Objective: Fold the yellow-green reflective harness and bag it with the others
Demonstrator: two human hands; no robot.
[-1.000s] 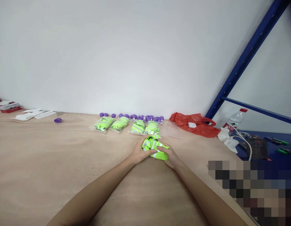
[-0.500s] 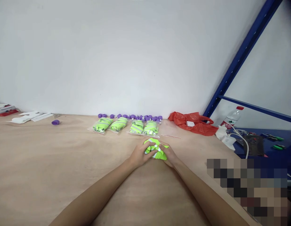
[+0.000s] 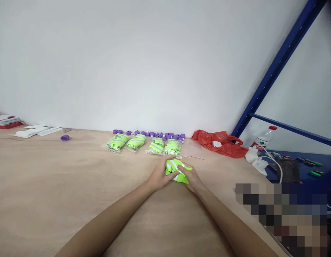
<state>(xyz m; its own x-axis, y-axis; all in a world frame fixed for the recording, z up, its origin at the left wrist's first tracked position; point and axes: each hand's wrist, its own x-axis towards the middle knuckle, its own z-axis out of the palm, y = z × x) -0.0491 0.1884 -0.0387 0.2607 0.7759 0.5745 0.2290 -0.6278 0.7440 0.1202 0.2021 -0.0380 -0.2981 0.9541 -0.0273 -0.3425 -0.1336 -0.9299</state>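
Observation:
A bunched neon-green band with silver reflective stripes (image 3: 175,170) rests on the wooden table (image 3: 61,185) between both my hands. My left hand (image 3: 159,176) curls around its left side, fingers closed on the fabric. My right hand (image 3: 191,177) grips its right side, thumb on top. Just beyond, a row of several clear bags (image 3: 144,144) each holds a rolled green reflective band. Behind them a line of small purple caps (image 3: 152,134) runs along the wall.
A lone purple cap (image 3: 65,137) and white papers (image 3: 34,130) lie at the far left. A red plastic bag (image 3: 221,142) sits at the right, then a water bottle (image 3: 264,140), white cable and a blue shelf frame (image 3: 275,67). A pixelated area covers the lower right.
My hands have squeezed the green band into a tighter bundle and shifted it slightly away from me; the view has wobbled a little.

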